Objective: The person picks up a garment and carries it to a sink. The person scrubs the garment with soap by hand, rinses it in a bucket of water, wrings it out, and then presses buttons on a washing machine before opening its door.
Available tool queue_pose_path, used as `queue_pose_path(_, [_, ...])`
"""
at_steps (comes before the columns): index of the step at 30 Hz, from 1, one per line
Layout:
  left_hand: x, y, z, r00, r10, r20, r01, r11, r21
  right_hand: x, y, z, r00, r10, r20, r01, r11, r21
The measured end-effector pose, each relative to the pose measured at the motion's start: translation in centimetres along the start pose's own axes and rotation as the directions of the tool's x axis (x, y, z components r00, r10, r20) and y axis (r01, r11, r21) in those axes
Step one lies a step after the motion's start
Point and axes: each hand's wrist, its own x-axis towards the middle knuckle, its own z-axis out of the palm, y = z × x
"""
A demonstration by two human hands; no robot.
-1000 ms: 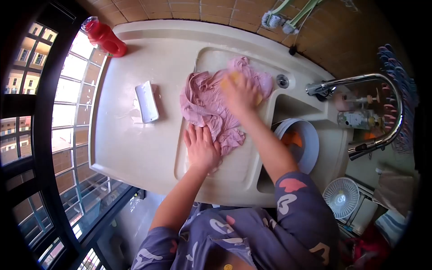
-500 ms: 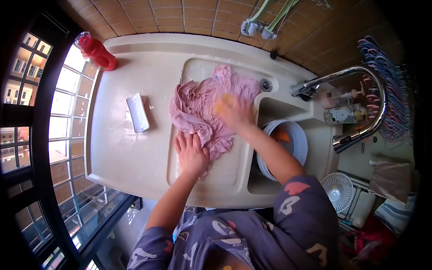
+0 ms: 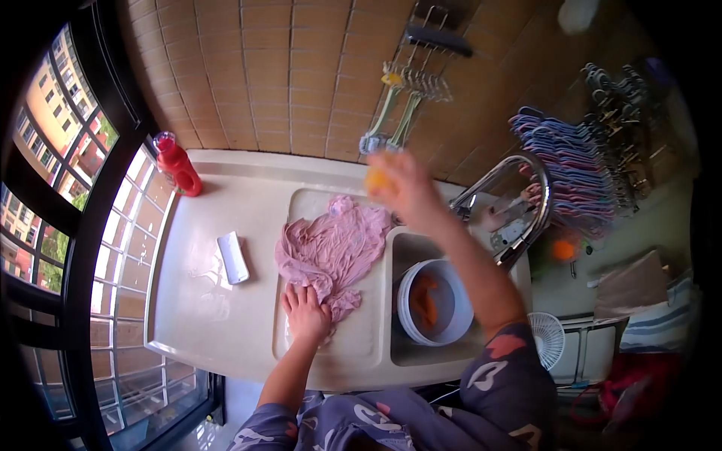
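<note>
A wet, crumpled pink garment (image 3: 335, 244) lies spread over the recessed washing area of the counter. My left hand (image 3: 307, 314) rests flat on its near left edge, fingers apart. Raised above the far side of the garment, my right hand (image 3: 412, 192) is closed around a small yellow-orange block (image 3: 380, 180). Motion blur hides exactly what kind of block it is. A white soap dish (image 3: 233, 258) sits on the counter left of the garment.
A white bucket (image 3: 407, 314) with orange cloth inside stands in the sink basin (image 3: 402, 356). The curved faucet (image 3: 543, 203) rises at right. A red bottle (image 3: 177, 167) is at the far left corner. Brushes (image 3: 385, 124) hang on the tiled wall; many hangers (image 3: 564, 165) hang at right.
My right hand has lifted off the garment with the yellow-orange block and moved up toward the wall. My left hand stays on the garment's edge. The camera view has tilted upward.
</note>
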Motion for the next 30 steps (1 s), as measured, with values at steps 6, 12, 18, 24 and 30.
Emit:
queue_pose_path(6, [-0.2, 0.3, -0.2, 1.0, -0.006, -0.016, 0.007, 1.0, 0.018, 13.0, 4.0, -10.5, 0.997, -0.077, -0.003, 0.072, 0.941, -0.33])
queue_pose_path(12, [-0.1, 0.3, -0.6, 1.0, -0.017, -0.005, 0.016, 1.0, -0.027, 17.0, 6.0, -7.7, 0.993, -0.11, 0.034, 0.114, 0.966, -0.233])
queue_pose_path(18, [-0.1, 0.0, 0.0, 0.998, 0.016, -0.065, -0.018, 0.999, -0.027, 12.1, 2.0, -3.5, 0.824, -0.421, -0.379, 0.296, 0.89, -0.345])
queue_pose_path(24, [0.5, -2.7, 2.0, 0.891, -0.011, -0.453, -0.212, 0.874, -0.438, -14.3, 1.7, 19.6, 0.921, 0.271, -0.28, -0.297, 0.953, -0.055])
queue_pose_path(30, [12.7, 1.5, -0.5, 0.979, 0.165, -0.122, -0.174, 0.983, -0.062, -3.5, 3.5, 25.7, 0.755, 0.65, -0.089, -0.655, 0.741, -0.147])
